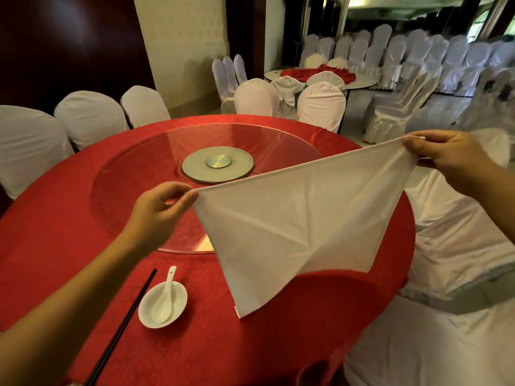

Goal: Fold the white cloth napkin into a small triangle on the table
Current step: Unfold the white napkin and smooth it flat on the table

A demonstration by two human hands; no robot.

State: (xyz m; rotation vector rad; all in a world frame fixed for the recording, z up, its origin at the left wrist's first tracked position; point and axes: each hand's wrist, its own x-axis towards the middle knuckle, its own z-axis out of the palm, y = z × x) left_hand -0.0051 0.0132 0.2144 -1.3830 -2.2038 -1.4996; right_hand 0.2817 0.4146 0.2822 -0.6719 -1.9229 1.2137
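The white cloth napkin (292,224) hangs stretched in the air above the round table with the red tablecloth (69,232). Its top edge is taut and it narrows to a point low near the table's front. My left hand (158,210) pinches the napkin's left corner between thumb and fingers. My right hand (446,157) pinches the right corner, higher and further away. Creases cross the cloth. The lowest tip hangs just over the tablecloth; I cannot tell whether it touches.
A white bowl with a white spoon (163,305) and black chopsticks (122,327) lie front left. A glass turntable (133,168) with a metal hub (218,162) fills the table's middle. White-covered chairs (89,115) ring the table, one close at right (457,246).
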